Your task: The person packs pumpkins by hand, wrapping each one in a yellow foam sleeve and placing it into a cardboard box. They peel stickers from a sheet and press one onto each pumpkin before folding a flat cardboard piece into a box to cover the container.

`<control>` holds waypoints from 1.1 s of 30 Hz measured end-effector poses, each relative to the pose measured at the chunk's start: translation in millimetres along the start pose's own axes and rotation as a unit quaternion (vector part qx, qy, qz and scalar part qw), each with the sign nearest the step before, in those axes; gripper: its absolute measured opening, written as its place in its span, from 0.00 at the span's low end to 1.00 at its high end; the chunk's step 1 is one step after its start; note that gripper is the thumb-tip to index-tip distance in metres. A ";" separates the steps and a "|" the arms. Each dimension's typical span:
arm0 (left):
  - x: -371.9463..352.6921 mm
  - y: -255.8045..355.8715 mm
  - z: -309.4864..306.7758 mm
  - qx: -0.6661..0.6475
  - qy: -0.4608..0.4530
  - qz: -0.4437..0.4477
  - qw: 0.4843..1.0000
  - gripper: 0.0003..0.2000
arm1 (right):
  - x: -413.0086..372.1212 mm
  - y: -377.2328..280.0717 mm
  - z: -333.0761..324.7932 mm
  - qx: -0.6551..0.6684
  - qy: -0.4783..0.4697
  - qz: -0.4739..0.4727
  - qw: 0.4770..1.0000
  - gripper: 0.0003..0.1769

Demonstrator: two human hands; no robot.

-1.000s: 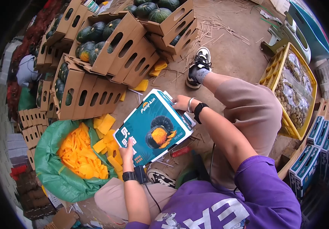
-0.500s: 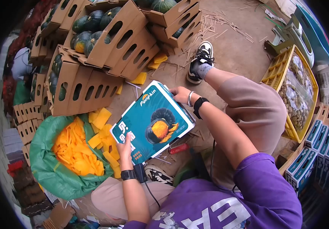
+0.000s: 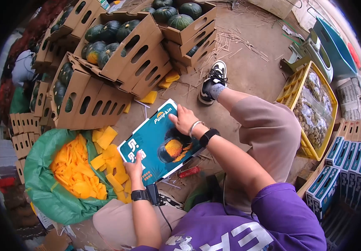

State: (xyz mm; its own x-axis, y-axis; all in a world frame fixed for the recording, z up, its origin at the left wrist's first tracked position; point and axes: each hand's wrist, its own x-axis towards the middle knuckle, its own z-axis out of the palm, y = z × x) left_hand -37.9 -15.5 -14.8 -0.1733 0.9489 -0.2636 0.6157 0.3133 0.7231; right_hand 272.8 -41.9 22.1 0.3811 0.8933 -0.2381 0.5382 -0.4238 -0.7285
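Over my lap I hold a teal cardboard pumpkin box [image 3: 149, 136] with white edges, printed with "Pumpkin" and a cut pumpkin picture. My left hand [image 3: 134, 170] grips its lower left side, thumb on the printed face and the other fingers hidden behind. At the upper right edge, my right hand [image 3: 185, 122] is closed on the box, its thumb lying over the face and covering part of the picture. Just left of the box, a green sack [image 3: 38, 167] holds yellow-orange foam net sleeves [image 3: 80, 167], with more yellow foam pieces [image 3: 115, 161] beside it.
Brown cartons [image 3: 92, 102] of dark green pumpkins [image 3: 111, 30] are stacked at the upper left. On the right stand a yellow crate [image 3: 287, 94] of bagged goods and several teal boxes [image 3: 325, 188]. A red-handled tool [image 3: 189, 171] and cardboard scraps [image 3: 247, 48] lie on the floor.
My right hand has shifted from the box's right edge further onto its upper face, now with the thumb over it. The whole view has moved slightly.
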 end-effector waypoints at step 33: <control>-32.4 92.8 -41.4 -0.084 0.057 0.163 0.981 0.09 | 49.1 -244.8 -110.7 -0.281 0.143 -0.279 0.907 0.08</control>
State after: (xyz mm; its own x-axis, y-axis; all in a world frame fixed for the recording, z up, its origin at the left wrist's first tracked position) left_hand -7.0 -15.6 87.3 -0.0789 0.9947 0.0659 0.5185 -0.0155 0.8550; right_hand 242.9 89.2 259.9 0.0681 0.9507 0.3026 0.9750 0.0009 -0.2223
